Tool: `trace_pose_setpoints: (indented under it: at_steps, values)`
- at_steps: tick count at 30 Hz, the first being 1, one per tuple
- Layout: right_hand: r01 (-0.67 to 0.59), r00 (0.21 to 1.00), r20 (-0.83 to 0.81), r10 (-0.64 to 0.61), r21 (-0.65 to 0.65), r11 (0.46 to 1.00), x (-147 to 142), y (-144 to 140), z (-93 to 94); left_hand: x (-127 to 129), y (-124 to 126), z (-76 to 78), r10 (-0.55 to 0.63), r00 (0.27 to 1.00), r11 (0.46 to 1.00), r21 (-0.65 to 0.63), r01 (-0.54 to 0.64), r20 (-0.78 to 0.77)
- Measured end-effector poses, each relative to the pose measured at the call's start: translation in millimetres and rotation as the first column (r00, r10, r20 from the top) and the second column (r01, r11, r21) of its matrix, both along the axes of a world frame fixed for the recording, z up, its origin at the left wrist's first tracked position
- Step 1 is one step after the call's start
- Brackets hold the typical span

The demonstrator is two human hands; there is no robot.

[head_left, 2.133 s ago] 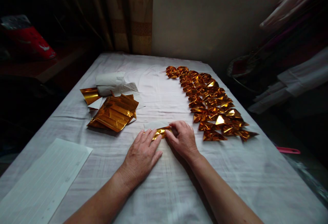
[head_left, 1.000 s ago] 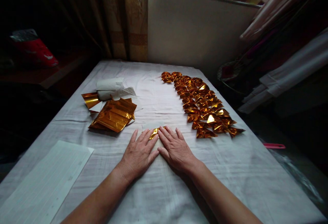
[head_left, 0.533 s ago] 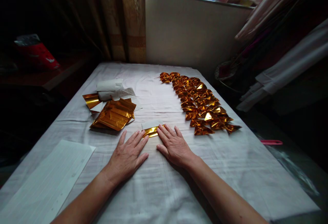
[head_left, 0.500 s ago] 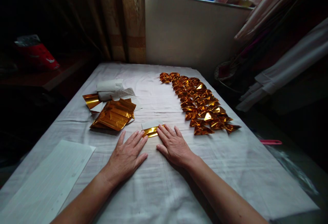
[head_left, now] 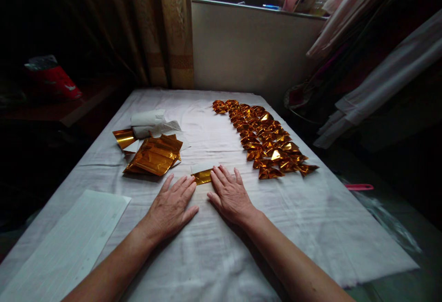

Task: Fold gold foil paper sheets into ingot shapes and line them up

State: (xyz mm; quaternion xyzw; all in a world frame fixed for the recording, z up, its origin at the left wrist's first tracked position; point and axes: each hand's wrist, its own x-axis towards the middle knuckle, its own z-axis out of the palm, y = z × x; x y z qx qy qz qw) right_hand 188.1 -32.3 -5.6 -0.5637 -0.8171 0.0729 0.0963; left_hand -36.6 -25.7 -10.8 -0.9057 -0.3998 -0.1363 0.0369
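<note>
White cloth covers the desk (head_left: 311, 228) where my left hand (head_left: 171, 207) and right hand (head_left: 230, 196) lie flat, fingers spread, gripping nothing, flanking a folded gold foil strip (head_left: 202, 176). Beyond: foil sheets (head_left: 154, 155) left, folded gold pieces (head_left: 267, 138) right.

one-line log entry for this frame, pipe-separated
left hand: flat on cloth, fingertips at gold foil piece | right hand: flat, fingertips at same piece | folded pieces: rows at right | foil stack: left
</note>
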Motion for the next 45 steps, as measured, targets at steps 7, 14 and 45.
trace_pose_setpoints:
  at_steps: [7,14,45]
  values:
    - [-0.201,0.977,-0.084,0.195,-0.075,0.977,-15.5,-0.9,7.6,2.9,-1.6,-1.0,0.015,1.000,0.999,0.034,-0.015,0.002]
    - [-0.080,0.997,-0.011,0.079,-0.134,0.988,13.0,-0.5,4.0,-1.0,-1.7,-1.1,0.035,0.999,0.999,0.002,-0.035,-0.024]
    - [-0.044,0.999,0.021,0.047,-0.119,0.992,27.0,-1.1,-0.8,16.2,-3.6,-1.1,0.052,0.996,0.994,-0.095,-0.059,-0.078]
